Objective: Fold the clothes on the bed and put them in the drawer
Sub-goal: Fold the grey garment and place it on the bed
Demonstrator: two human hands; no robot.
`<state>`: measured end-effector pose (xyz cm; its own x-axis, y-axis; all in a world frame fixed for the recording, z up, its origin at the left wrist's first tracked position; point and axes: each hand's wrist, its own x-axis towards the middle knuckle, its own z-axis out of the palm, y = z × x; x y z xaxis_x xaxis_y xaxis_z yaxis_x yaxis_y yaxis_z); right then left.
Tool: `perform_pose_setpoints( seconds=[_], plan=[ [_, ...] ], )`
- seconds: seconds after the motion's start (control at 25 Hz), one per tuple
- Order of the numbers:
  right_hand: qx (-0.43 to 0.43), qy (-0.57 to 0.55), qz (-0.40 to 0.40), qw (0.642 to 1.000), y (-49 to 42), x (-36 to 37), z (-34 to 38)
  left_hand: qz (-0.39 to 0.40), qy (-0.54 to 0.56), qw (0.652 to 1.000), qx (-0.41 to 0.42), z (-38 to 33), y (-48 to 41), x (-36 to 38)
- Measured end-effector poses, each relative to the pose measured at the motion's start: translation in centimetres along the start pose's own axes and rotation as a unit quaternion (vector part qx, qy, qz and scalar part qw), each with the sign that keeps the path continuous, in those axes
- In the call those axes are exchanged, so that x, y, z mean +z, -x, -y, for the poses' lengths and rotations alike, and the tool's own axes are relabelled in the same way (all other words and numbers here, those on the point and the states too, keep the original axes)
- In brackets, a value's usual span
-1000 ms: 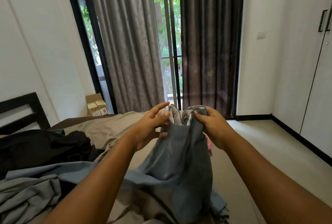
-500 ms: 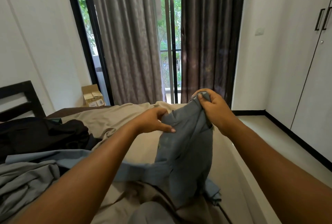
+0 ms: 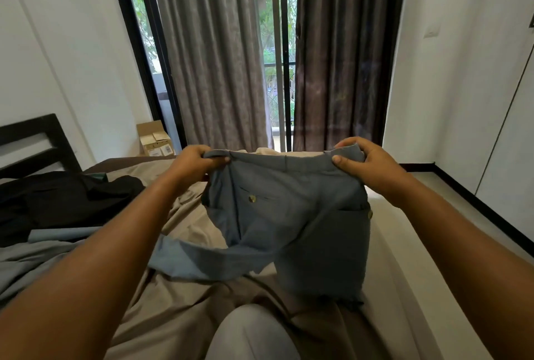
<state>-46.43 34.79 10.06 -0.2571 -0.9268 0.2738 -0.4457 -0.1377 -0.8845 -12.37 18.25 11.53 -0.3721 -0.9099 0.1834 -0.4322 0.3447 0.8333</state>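
- The left hand (image 3: 196,164) gripped one end of the waistband of the blue-grey trousers (image 3: 294,215); its fingers were curled over the upper edge and the thumb pressed the cloth from the near side.
- The right hand (image 3: 367,166) gripped the other end of the same waistband, with the fingers folded over the top and the thumb pinching the cloth in front.
- The waistband was stretched almost straight between the two hands, and the trousers were held up in the air above the bed (image 3: 179,302).
- The side with two back pockets faced the camera; a small light button (image 3: 252,199) was on the left pocket and a second button (image 3: 370,214) was at the right edge.
- One leg hung down at the right, and its lower end reached the tan sheet near the edge of the bed. The other leg trailed to the left and lay on the sheet.
- A black garment (image 3: 63,200) lay unfolded on the bed at the left, near the dark headboard (image 3: 37,140).
- A grey garment (image 3: 34,267) lay crumpled just in front of the black one.
- A pale grey rounded shape (image 3: 251,333) was at the bottom centre; I cannot tell what it was.
- A cardboard box (image 3: 154,140) stood on the floor beyond the bed, beside the grey curtains (image 3: 213,56).
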Motion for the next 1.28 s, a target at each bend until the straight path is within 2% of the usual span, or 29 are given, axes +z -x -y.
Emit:
perform_pose_setpoints(
  seconds=[0.12, 0.16, 0.28, 0.4, 0.6, 0.68, 0.76, 0.92, 1.0, 1.12, 1.28],
  plan=[
    [0.053, 0.079, 0.079, 0.992, -0.3, -0.9, -0.2, 0.037, 0.029, 0.999, -0.019, 0.7, -0.7, -3.4],
    [0.058, 0.109, 0.085, 0.989, -0.6, -1.1, -0.4, 0.065, 0.027, 0.997, -0.023, 1.0, -0.8, -4.2],
    [0.048, 0.110, 0.016, 0.993, -1.4, -1.2, -0.9, 0.142, 0.018, 0.989, -0.040, 1.0, -0.4, -5.1],
    [0.033, 0.042, 0.012, 0.999, -1.4, -1.1, -0.7, 0.140, -0.011, 0.988, -0.059, 1.0, -0.2, -5.7],
    [0.056, 0.016, 0.189, 0.980, -0.7, -0.8, 0.8, 0.128, -0.164, 0.975, -0.074, 1.0, -0.5, -6.2],
    [0.061, 0.050, 0.231, 0.970, -0.9, -0.7, 1.3, 0.120, -0.172, 0.975, -0.079, 1.2, -0.6, -6.4],
    [0.057, 0.129, 0.241, 0.960, -1.3, -0.9, 1.6, 0.099, -0.145, 0.982, -0.065, 1.4, -0.6, -6.6],
    [0.053, 0.329, 0.178, 0.926, -1.9, -1.6, 0.5, 0.070, -0.076, 0.994, -0.039, 1.7, 0.0, -7.5],
    [0.055, 0.369, 0.148, 0.916, -1.8, -1.8, -0.2, 0.077, -0.064, 0.994, -0.031, 2.0, 0.4, -7.9],
    [0.054, 0.323, 0.079, 0.942, -1.9, -1.6, -0.8, 0.059, -0.052, 0.997, -0.018, 2.5, 0.4, -7.7],
    [0.043, 0.192, -0.008, 0.981, -2.6, -0.8, -1.0, 0.024, -0.008, 0.999, -0.024, 2.8, -0.2, -7.4]
  ],
)
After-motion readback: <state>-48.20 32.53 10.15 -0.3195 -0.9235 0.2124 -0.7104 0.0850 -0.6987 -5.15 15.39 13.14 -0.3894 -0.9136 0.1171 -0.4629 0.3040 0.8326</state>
